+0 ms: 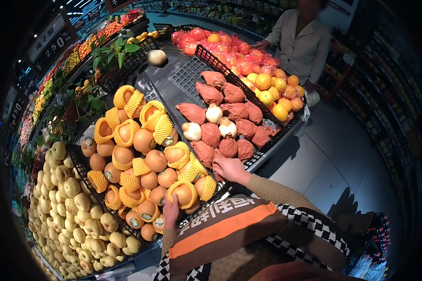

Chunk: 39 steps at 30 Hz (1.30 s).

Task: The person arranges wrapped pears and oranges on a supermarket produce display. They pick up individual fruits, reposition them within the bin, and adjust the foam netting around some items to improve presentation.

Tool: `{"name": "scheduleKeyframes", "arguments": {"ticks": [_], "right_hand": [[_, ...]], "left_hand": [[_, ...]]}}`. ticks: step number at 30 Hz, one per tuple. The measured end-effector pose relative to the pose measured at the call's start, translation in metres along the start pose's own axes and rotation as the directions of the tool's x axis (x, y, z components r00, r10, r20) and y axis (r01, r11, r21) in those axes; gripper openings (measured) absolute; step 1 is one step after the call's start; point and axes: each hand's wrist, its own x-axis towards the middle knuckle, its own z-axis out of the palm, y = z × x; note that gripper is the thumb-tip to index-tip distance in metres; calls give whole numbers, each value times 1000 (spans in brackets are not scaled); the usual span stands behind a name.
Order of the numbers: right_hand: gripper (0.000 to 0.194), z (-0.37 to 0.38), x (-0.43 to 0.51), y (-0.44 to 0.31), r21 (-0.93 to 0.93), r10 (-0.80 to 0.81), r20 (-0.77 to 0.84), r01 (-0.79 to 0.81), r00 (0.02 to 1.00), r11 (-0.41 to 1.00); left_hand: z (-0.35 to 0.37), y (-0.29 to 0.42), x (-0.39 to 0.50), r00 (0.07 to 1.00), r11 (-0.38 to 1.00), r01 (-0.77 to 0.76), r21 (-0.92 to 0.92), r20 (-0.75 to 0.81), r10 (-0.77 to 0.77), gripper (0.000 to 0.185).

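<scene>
My left hand (171, 211) touches the lower left side of a round brown pear in a yellow foam net (183, 194), at the front of the middle crate. Part of the fingers is hidden, so a firm grip cannot be told. With bent fingers, my right hand (231, 170) pinches the reddish paper of a wrapped fruit (218, 157) at the near edge of the right-hand display. More paper-wrapped fruits (210, 135) lie beyond it. Among them sit several pale, bare fruits (214, 113) with narrowed tops.
Yellowish pears (86, 224) are heaped at left. A black crate wall (228, 75) separates the wrapped fruits from bagged red fruit (244, 65) and oranges (263, 81). Another person (299, 42) stands behind these. A single pale fruit (157, 57) lies at the back, near leafy greenery (116, 51).
</scene>
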Motion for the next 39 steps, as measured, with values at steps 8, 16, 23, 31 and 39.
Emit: {"name": "scheduleKeyframes", "arguments": {"ticks": [8, 16, 23, 31, 39], "right_hand": [[24, -3, -1, -4, 72, 5, -97, 2, 995, 997], [25, -3, 0, -4, 36, -3, -66, 6, 998, 999], [26, -3, 1, -7, -12, 43, -28, -43, 999, 999], [26, 2, 1, -3, -30, 28, -3, -28, 1000, 999], [30, 4, 0, 0, -42, 5, -8, -5, 1000, 999]], "left_hand": [[-2, -7, 0, 999, 997, -48, 57, -18, 49, 61], [-2, 2, -1, 999, 998, -53, -16, -7, 53, 58], [-5, 4, 1, 997, 996, -77, -41, 17, 77, 58], [-6, 4, 0, 999, 999, -44, -18, 21, 45, 60], [-5, 2, 0, 998, 998, -64, 5, 6, 64, 59]]}}
